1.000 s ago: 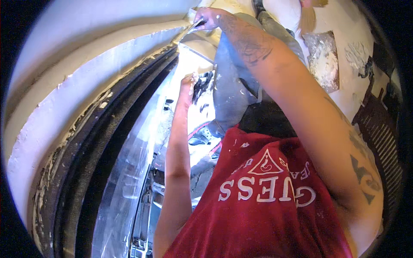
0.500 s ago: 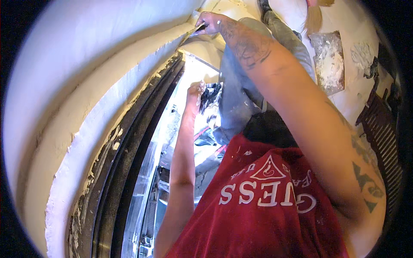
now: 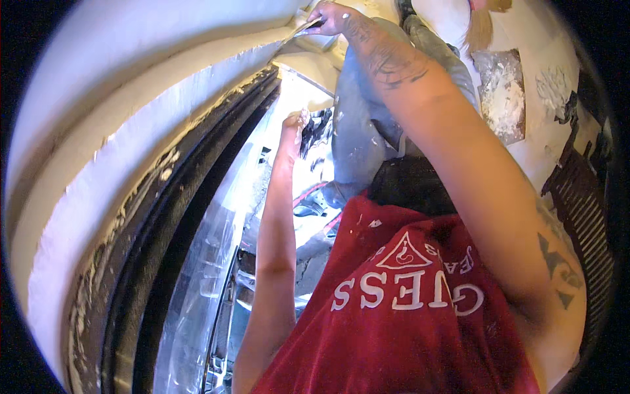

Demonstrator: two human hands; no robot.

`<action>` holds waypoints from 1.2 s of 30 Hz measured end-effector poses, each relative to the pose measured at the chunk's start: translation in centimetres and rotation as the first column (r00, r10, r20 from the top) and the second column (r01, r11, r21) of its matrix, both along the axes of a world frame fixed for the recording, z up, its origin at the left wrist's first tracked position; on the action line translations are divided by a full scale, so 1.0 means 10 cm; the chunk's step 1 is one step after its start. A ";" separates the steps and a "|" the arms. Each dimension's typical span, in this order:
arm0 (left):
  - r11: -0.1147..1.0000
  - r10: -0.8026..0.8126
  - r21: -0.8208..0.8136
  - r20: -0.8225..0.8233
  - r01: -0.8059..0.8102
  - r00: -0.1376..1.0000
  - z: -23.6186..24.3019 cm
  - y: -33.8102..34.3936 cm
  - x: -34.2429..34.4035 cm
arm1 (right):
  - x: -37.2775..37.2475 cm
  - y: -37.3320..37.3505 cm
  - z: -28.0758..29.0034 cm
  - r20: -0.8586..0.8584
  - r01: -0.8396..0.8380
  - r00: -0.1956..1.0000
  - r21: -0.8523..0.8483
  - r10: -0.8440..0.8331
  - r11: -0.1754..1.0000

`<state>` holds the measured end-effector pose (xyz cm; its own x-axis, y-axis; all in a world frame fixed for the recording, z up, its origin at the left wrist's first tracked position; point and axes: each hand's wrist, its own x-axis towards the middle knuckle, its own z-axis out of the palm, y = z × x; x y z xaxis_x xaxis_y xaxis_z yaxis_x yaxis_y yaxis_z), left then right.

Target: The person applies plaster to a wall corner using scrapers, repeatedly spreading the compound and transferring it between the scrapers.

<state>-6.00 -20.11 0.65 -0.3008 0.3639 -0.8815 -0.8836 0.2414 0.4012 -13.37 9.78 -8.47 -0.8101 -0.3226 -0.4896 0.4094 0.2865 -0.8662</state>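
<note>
Up at the far end of the curved window reveal is my right hand (image 3: 330, 18), closed round a thin flat plastering blade (image 3: 308, 28). The blade's edge lies at the pale plastered edge (image 3: 243, 62) of the reveal; its handle is hidden in my fingers. Lower down, beside the dark window frame (image 3: 197, 151), my left hand (image 3: 293, 128) is closed, with white wet plaster smeared over it. Bright glare hides what its fingers hold, if anything.
A plaster-smeared board (image 3: 501, 95) lies on the pale floor at the right, near a brush-like bundle of bristles (image 3: 481, 29). A dark slatted object (image 3: 581, 190) stands at the far right. Clear plastic sheeting (image 3: 197, 289) hangs along the window frame.
My right hand and the blade have shifted slightly up and right. My left hand sits a little higher. The wall and window frame have swung left in view.
</note>
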 end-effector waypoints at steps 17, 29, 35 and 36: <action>0.980 -0.051 0.165 -0.343 0.113 0.938 0.61 0.40 -0.04 | 2.82 0.76 2.61 0.335 0.777 0.309 -0.628 -0.890 0.033; 0.777 0.216 0.609 -0.499 0.162 0.839 1.79 1.91 0.01 | 2.63 0.01 2.97 -0.295 0.728 0.161 -0.608 -0.942 0.315; 0.741 0.204 0.671 -0.280 0.039 0.938 1.63 2.06 0.23 | 2.71 0.04 2.81 -0.335 0.864 0.220 -0.369 -0.916 0.343; 0.728 0.147 0.684 -0.228 0.051 0.962 1.54 2.08 0.26 | 2.71 0.04 2.70 -0.224 0.845 0.200 -0.453 -0.954 0.284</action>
<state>-3.35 0.66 16.08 -0.5061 0.8109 -0.2937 -0.7312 -0.2228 0.6448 13.78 10.14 18.53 -0.6775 0.7294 -0.0948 -0.1048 -0.2233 -0.9691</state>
